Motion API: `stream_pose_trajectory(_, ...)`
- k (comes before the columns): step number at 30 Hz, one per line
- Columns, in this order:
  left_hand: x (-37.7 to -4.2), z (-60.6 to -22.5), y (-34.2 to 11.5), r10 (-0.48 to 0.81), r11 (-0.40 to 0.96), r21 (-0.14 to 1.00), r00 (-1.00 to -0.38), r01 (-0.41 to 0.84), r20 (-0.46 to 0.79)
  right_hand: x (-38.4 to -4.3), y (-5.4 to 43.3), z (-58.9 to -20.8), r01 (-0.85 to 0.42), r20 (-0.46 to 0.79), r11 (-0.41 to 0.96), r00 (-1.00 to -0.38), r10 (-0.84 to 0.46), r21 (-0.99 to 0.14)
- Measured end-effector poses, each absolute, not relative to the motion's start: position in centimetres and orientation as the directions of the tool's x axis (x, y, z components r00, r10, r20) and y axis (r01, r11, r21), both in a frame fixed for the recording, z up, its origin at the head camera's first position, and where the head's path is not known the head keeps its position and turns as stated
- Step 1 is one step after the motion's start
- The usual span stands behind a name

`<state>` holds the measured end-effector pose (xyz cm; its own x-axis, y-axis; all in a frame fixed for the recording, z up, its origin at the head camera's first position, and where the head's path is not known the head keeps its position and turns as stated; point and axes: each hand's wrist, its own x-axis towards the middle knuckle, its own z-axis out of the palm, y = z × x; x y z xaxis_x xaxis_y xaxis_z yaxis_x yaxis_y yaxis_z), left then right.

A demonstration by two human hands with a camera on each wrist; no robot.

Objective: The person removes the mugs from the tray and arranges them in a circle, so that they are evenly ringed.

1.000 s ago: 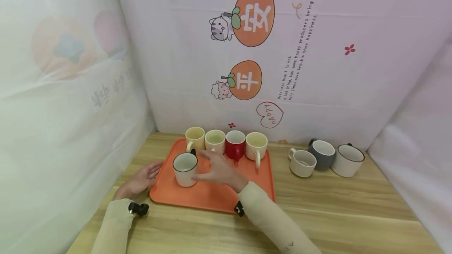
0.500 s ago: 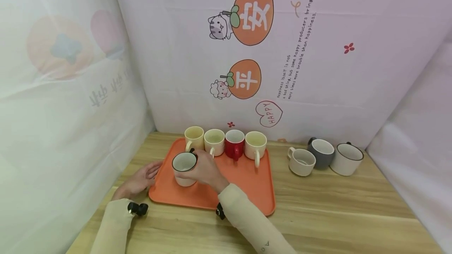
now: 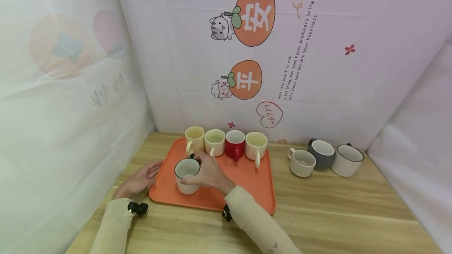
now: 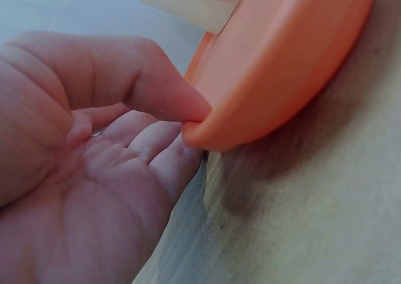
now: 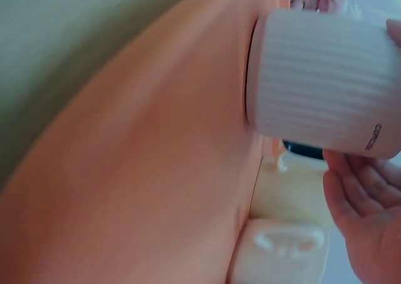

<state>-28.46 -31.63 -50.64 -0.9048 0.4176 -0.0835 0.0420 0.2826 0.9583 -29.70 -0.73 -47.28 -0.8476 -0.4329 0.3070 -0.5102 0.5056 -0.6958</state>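
A ribbed white mug (image 3: 187,185) with a black rim and dark handle stands on the orange tray (image 3: 243,195), near its left side. My right hand (image 3: 212,173) grips it between thumb and fingers; in the right wrist view small lettering shows on the mug (image 5: 326,83) and its base sits at the tray surface. My left hand (image 3: 139,179) pinches the tray's left edge. In the left wrist view the thumb (image 4: 169,89) presses the rim from above, with other fingers underneath.
Along the tray's back edge stand a yellow mug (image 3: 195,140), two cream mugs (image 3: 214,144) and a red mug (image 3: 234,146). To the right on the wooden table (image 3: 339,214) are a small white cup (image 3: 301,164), a grey mug (image 3: 322,154) and a black-rimmed white mug (image 3: 347,162).
My right hand has closed round the white mug, which has slid slightly towards me and to the right. The left hand has stayed at the tray edge.
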Motion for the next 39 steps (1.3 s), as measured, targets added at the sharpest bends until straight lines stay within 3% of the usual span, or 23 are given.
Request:
stream_pose_trajectory(9,-28.4,-50.6,-31.9,0.420,0.269,0.963,-0.903,0.029,-0.091,-28.9,3.6,-46.6,-0.649,0.333,0.401,-0.712,-0.618,-0.646)
stream_pose_trajectory(16,-28.5,-50.6,-32.2,0.432,0.259,0.965,-0.897,0.029,-0.089,-28.4,7.1,-45.7,-0.729,0.397,0.392,-0.653,-0.645,-0.561)
stream_pose_trajectory(28,-28.6,-50.6,-32.0,0.428,0.258,0.966,-0.899,0.023,-0.093,-26.0,16.0,-43.3,-0.722,0.369,0.430,-0.664,-0.651,-0.541)
stream_pose_trajectory(34,-28.6,-50.6,-31.8,0.419,0.253,0.967,-0.902,0.007,-0.103,-24.9,22.9,-43.9,-0.768,0.457,0.451,-0.636,-0.622,-0.455)
stream_pose_trajectory(39,-28.6,-50.8,-31.6,0.417,0.245,0.970,-0.904,0.008,-0.098,-22.9,29.3,-44.0,-0.734,0.513,0.541,-0.676,-0.528,-0.410)
